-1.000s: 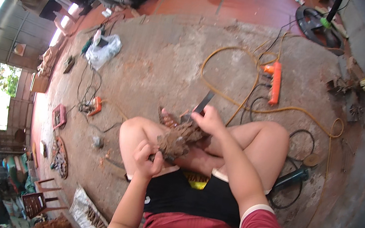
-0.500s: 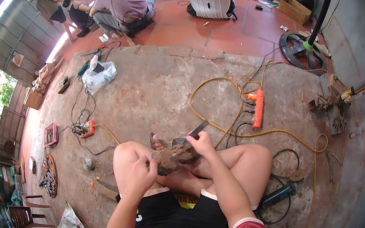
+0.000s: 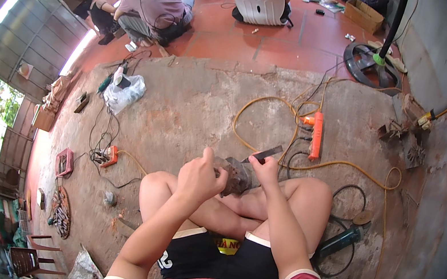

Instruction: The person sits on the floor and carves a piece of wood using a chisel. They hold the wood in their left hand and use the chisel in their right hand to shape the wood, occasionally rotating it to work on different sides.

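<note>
The right hand (image 3: pixel 265 170) has its grip closed around a flat dark tool (image 3: pixel 269 153), which angles up past the fingers. The left hand (image 3: pixel 201 178) is curled at the left side of a rough brown piece (image 3: pixel 236 179); its contact is partly hidden, so whether it grasps cannot be told. The piece sits above the crossed legs (image 3: pixel 236 206), between the hands. In this inspector's judgement, good practice requires bracing the piece firmly, working with short controlled strokes, and keeping left fingers and shins off the tool's line.
</note>
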The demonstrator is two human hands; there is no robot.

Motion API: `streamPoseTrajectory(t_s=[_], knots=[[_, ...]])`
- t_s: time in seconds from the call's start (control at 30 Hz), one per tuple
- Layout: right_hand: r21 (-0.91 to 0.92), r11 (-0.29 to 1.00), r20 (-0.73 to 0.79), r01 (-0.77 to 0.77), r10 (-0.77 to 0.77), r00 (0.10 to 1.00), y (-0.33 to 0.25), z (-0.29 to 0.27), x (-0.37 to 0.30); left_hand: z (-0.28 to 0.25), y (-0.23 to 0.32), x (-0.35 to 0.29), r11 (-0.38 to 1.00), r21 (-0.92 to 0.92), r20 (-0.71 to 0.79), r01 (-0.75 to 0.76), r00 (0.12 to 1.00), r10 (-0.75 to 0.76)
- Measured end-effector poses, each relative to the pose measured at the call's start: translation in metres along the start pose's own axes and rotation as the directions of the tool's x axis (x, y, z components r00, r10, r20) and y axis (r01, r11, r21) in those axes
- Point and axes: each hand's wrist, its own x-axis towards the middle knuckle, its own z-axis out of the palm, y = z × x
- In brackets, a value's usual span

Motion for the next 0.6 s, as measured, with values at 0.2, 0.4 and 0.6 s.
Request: streamPoseTrajectory(t_s=[0.2, 0.4, 0.6], knots=[[-0.058, 0.998, 0.007, 0.024, -0.024, 1.000, -0.010, 0.002, -0.007, -0.023, -0.038, -0.037, 0.993, 0.121, 0.008, 0.015, 1.000, -0.017], [0.162, 0.984, 0.229, -0.079, 0.040, 0.973, -0.023, 0.029, -0.032, 0.001, -0.089, -0.075, 0.987, -0.159, -0.097, 0.018, 0.995, -0.034], [0.110, 0.988, 0.395, -0.110, 0.058, 0.917, -0.028, 0.046, -0.052, 0.015, -0.094, -0.107, 0.981, -0.169, -0.230, 0.096, 0.964, -0.134]])
